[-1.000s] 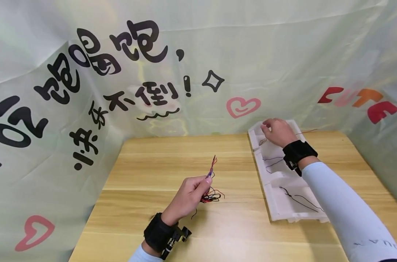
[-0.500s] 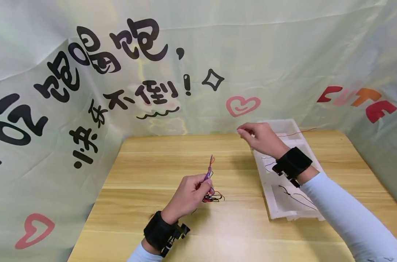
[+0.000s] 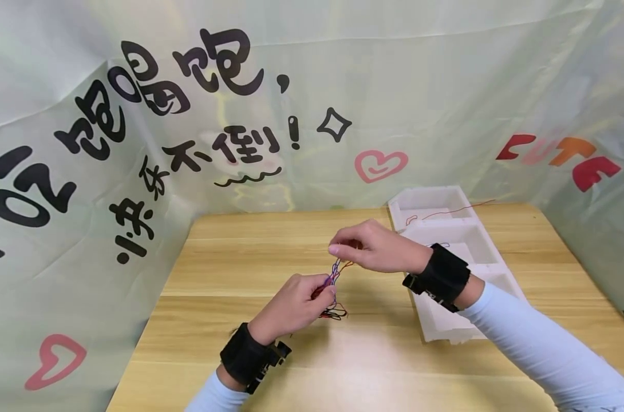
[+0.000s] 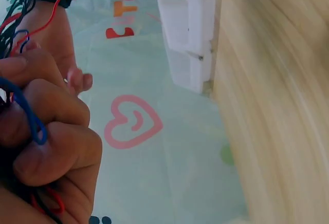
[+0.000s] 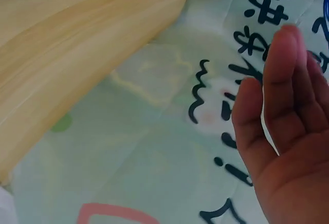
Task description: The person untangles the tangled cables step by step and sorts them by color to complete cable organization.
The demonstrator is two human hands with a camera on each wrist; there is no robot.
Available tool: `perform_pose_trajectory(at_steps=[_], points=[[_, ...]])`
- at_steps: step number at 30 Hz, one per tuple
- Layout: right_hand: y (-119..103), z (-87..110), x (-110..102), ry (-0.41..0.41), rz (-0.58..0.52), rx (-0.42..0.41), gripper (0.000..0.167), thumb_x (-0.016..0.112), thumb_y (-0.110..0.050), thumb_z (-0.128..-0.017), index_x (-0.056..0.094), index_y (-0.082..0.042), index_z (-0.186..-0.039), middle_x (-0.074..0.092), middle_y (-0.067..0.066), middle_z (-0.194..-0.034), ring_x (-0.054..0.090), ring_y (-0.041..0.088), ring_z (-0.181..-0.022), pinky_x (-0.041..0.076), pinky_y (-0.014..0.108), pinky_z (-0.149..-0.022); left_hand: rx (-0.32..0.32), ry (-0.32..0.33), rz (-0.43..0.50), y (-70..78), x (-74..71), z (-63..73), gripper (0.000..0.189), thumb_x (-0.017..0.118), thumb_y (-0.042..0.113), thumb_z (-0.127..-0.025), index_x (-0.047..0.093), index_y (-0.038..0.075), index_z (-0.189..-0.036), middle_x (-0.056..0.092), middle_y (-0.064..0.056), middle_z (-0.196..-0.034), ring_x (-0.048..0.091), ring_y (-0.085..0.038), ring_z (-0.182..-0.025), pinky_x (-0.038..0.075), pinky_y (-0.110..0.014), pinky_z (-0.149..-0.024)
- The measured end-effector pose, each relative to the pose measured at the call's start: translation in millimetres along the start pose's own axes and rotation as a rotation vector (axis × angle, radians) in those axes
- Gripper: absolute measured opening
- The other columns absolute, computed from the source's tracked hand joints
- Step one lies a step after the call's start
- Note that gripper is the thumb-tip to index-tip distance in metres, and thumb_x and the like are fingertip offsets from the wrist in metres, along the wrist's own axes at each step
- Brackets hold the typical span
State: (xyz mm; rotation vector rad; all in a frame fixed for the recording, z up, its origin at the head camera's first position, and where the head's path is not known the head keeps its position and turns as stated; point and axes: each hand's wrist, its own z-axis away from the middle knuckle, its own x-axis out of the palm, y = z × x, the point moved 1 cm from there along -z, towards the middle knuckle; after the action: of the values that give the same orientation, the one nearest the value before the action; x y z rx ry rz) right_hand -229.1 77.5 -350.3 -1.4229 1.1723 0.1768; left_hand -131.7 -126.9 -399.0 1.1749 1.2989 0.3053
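My left hand grips a bundle of thin red, blue and black wires above the table. A blue loop of wire pokes out between its curled fingers in the left wrist view. My right hand is at the bundle's upper end, thumb and forefinger tips close together right at the wires. I cannot tell whether they pinch one. In the right wrist view the other fingers of the right hand extend fairly straight. Beyond the right wrist stands a white compartmented tray.
A red wire lies in the tray's far compartment, one end over the rim. Some dark wire shows in the compartment before it; the right forearm covers part of the tray. A printed cloth encloses the wooden table.
My right hand has come from the tray's far compartment leftward and toward me, up to the wire bundle. A red wire is left in that compartment. My left hand has stayed nearly in place.
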Motion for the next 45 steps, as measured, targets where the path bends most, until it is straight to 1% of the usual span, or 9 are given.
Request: perform_pose_trajectory(at_steps=[4, 10, 16, 22, 32, 35, 37, 39, 45], points=[[-5.4, -0.4, 6.2, -0.064, 0.053, -0.023, 0.029, 0.059, -0.029, -0.104, 0.064, -0.022, -0.077, 0.05, -0.013, -0.064, 0.043, 0.004, -0.052, 0.04, 0.025, -0.054, 0.005, 0.017, -0.065, 1.0, -4.1, -0.6, 0.03, 0.05, 0.02, -0.104, 0.056, 0.019, -0.075, 0.043, 0.014, -0.058, 0.039, -0.003, -0.046, 0.029, -0.021, -0.047], [-5.5, 4.2, 14.4, -0.106, 0.064, 0.015, 0.036, 0.052, -0.023, -0.108, 0.056, -0.019, -0.072, 0.047, -0.014, -0.062, 0.043, 0.002, -0.053, 0.043, 0.025, -0.057, 0.035, 0.046, -0.079, 0.0, -7.6, -0.6, 0.032, 0.051, 0.025, -0.106, 0.059, 0.021, -0.076, 0.045, 0.014, -0.059, 0.039, -0.002, -0.047, 0.031, -0.021, -0.046], [-3.9, 7.7, 16.4, -0.071, 0.055, -0.034, 0.037, 0.052, -0.023, -0.108, 0.052, -0.019, -0.071, 0.041, -0.015, -0.061, 0.039, 0.001, -0.052, 0.039, 0.024, -0.056, 0.075, 0.05, -0.092, -0.9, -7.5, -1.4, 0.034, 0.053, 0.03, -0.106, 0.057, 0.019, -0.074, 0.042, 0.014, -0.058, 0.036, 0.0, -0.047, 0.028, -0.02, -0.046], [0.6, 18.7, 7.5, 0.0, 0.072, -0.077, 0.033, 0.061, -0.017, -0.103, 0.058, -0.022, -0.071, 0.04, -0.019, -0.059, 0.037, -0.002, -0.05, 0.039, 0.022, -0.052, 0.078, 0.025, -0.106, -2.8, -10.0, 0.4, 0.035, 0.053, 0.03, -0.106, 0.056, 0.019, -0.073, 0.036, 0.014, -0.057, 0.029, 0.0, -0.047, 0.024, -0.021, -0.047], [17.1, 48.8, -14.6, 0.228, 0.171, -0.023, 0.027, 0.068, -0.003, -0.096, 0.065, -0.021, -0.076, 0.056, -0.016, -0.065, 0.052, 0.003, -0.054, 0.043, 0.023, -0.052, 0.037, -0.039, -0.125, -9.7, -18.1, 9.6, 0.034, 0.05, 0.022, -0.107, 0.055, 0.018, -0.073, 0.04, 0.014, -0.058, 0.033, -0.002, -0.046, 0.027, -0.021, -0.046], [11.3, 47.1, -12.4, 0.2, 0.271, -0.044, 0.01, 0.066, -0.009, -0.099, 0.074, -0.013, -0.093, 0.068, -0.009, -0.084, 0.064, 0.009, -0.074, 0.052, 0.028, -0.068, 0.072, -0.058, -0.188, -3.7, -15.6, 3.9, 0.036, 0.047, 0.023, -0.108, 0.054, 0.019, -0.073, 0.045, 0.016, -0.058, 0.037, 0.0, -0.046, 0.028, -0.02, -0.047], [4.7, 44.7, -7.9, 0.161, 0.307, -0.058, 0.017, 0.063, -0.016, -0.102, 0.073, -0.008, -0.112, 0.072, -0.003, -0.1, 0.066, 0.012, -0.088, 0.054, 0.034, -0.079, 0.096, -0.056, -0.242, -0.3, -14.7, 0.9, 0.036, 0.045, 0.024, -0.108, 0.053, 0.02, -0.073, 0.045, 0.017, -0.058, 0.037, 0.001, -0.046, 0.028, -0.02, -0.048], [-0.5, 43.7, -3.4, 0.124, 0.292, -0.06, 0.027, 0.061, -0.019, -0.103, 0.069, -0.005, -0.124, 0.071, 0.001, -0.112, 0.067, 0.013, -0.1, 0.053, 0.038, -0.086, 0.103, -0.037, -0.279, 1.5, -15.1, 0.3, 0.035, 0.046, 0.023, -0.107, 0.052, 0.021, -0.073, 0.042, 0.017, -0.057, 0.035, 0.001, -0.046, 0.026, -0.019, -0.048], [1.8, 46.2, 9.8, 0.13, -0.026, 0.089, 0.014, 0.061, -0.014, -0.103, 0.074, -0.015, -0.104, 0.055, -0.009, -0.073, 0.047, 0.006, -0.061, 0.044, 0.027, -0.06, 0.134, 0.01, -0.255, 5.2, -16.4, 2.2, 0.034, 0.048, 0.021, -0.107, 0.052, 0.02, -0.073, 0.035, 0.015, -0.059, 0.031, 0.0, -0.046, 0.025, -0.02, -0.047]])
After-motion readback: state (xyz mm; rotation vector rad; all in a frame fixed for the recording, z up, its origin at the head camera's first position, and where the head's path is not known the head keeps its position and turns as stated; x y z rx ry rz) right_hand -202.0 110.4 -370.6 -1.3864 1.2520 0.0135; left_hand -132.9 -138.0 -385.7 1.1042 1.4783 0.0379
